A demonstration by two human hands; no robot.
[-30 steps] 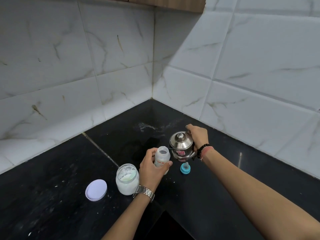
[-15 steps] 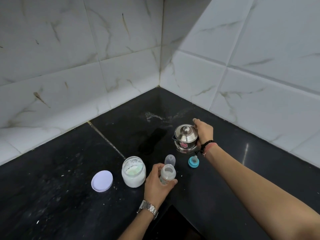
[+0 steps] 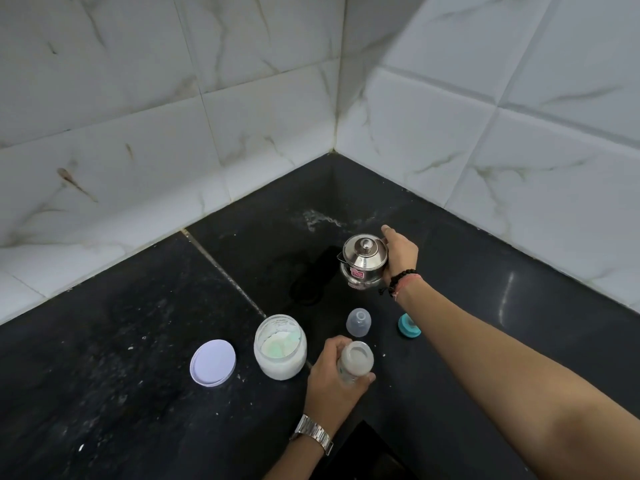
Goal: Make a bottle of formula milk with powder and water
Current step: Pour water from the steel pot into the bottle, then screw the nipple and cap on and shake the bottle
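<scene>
A black stone tabletop [image 3: 121, 358] is seen in a corner walled with white marble-patterned tiles [image 3: 138, 98]; pale specks and a whitish smear are scattered over the dark surface. The left hand [image 3: 332, 379], worn with a metal wristwatch [image 3: 313, 434], is curled round the open feeding bottle [image 3: 355, 363], which is held upright near the front edge of the tabletop, its mouth uncovered. The right hand [image 3: 400, 258], wrapped with a beaded bracelet [image 3: 401, 280], is closed on the side of a small lidded steel kettle [image 3: 363, 263] further back. An open glass jar [image 3: 280, 346] of white powder is placed just left of the bottle, with its white lid [image 3: 213, 362] laid flat beside it. A clear bottle cap [image 3: 358, 322] and a teal nipple ring [image 3: 408, 327] are set between bottle and kettle.
</scene>
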